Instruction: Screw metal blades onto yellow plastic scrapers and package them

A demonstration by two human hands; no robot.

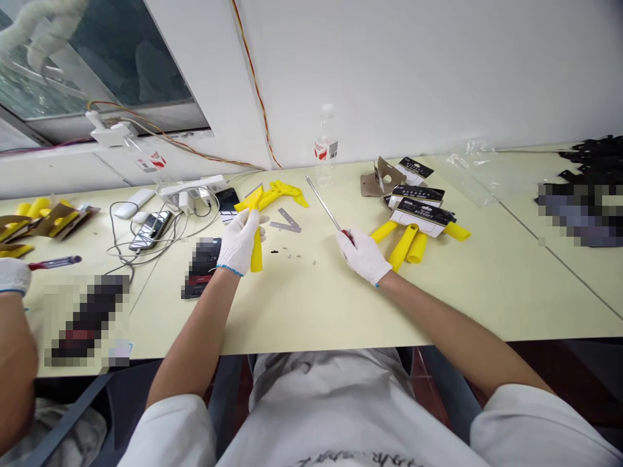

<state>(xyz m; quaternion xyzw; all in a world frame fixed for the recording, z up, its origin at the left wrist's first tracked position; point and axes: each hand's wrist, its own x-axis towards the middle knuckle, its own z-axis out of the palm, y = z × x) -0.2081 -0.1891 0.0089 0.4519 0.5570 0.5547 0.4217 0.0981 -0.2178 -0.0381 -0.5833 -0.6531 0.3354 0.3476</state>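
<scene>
Left hand (238, 243), white-gloved, fingers wrapped round a yellow scraper (257, 254), handle down, head up. Right hand (364, 255), also gloved, grips a screwdriver (325, 206), shaft angled up-left, tip well apart from the scraper. Between hands on the bench (316, 314): flat metal blades (291, 220) in a V, a few small metal bits (289, 256) nearer the person. Yellow pieces (287, 189) piled behind left hand. Clear bottle (327, 152) upright near the wall. Carded yellow handles (402, 248) just beside right hand; clear plastic bag (479, 172) and black pile (594, 162) farther right. Left side: power strip (207, 185), tangled cables, phone (152, 230). Far left, co-worker's gloved hand (13, 275) holding another screwdriver (61, 261).
</scene>
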